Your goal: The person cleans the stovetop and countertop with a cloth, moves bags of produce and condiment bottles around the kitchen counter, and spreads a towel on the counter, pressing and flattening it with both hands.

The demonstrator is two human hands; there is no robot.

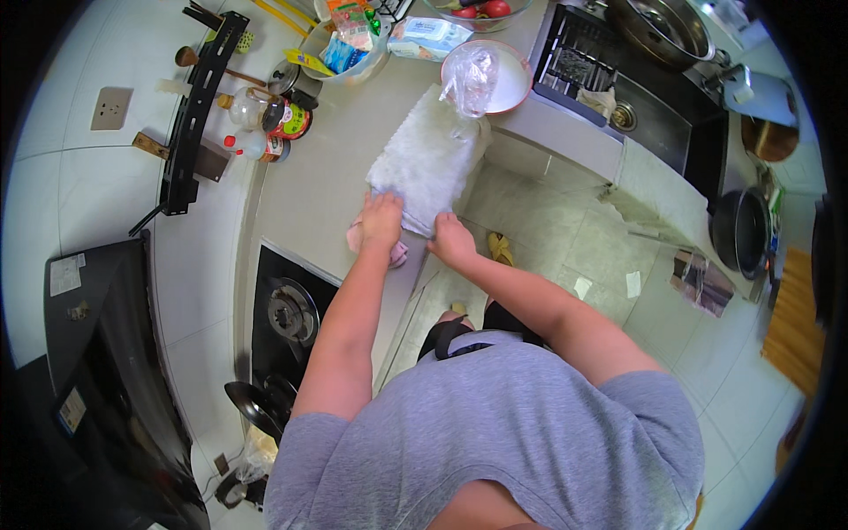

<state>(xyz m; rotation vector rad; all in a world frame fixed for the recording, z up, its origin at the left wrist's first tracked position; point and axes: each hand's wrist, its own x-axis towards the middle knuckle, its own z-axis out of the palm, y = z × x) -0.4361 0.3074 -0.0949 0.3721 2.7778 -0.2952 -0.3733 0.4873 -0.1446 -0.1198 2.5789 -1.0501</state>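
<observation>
A fluffy white cloth lies folded along the counter's edge. At its near left corner rests my left hand, fingers on the cloth's end. My right hand pinches the near right corner, its fingers curled over the cloth. A crumpled pink cloth lies partly beneath my left hand and wrist. Beyond the white cloth's far end stands a white bowl with a red rim, with crumpled clear plastic wrap on it that hangs towards the white cloth.
A gas burner is at the left. Bottles and a plastic basket of packets stand along the counter, near a wipes pack. A sink with a dish rack is at the far right; a frying pan stands beyond.
</observation>
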